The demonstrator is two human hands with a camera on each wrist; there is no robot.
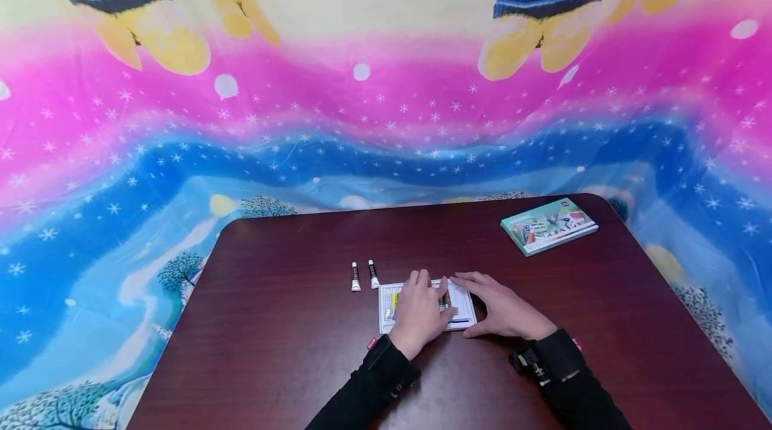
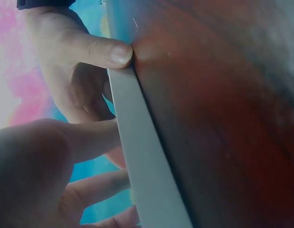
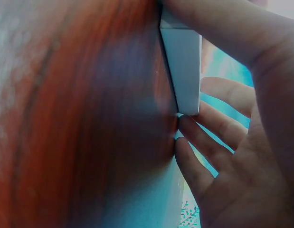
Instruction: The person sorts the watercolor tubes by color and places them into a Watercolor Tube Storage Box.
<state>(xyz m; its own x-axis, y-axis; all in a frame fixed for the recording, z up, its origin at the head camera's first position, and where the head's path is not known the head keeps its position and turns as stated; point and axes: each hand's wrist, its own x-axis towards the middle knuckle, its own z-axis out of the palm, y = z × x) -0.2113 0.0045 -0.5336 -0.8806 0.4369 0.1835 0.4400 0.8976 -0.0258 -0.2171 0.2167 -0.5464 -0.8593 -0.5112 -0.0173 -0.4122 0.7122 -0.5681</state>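
Observation:
A white plastic tray of small paint tubes lies near the middle of the table. My left hand lies over it, thumb and forefinger beside a dark-labelled tube; I cannot tell whether they pinch it. With thumb at the near edge and fingers at the far one, my right hand holds the tray's right end. The left wrist view shows the tray's pale side with the right thumb against its corner. In the right wrist view, the fingers reach around the tray's end.
Two loose paint tubes, one left of the other, lie beyond the tray's left corner. A green and white illustrated box sits at the table's back right. Behind the dark red table hangs a colourful printed cloth.

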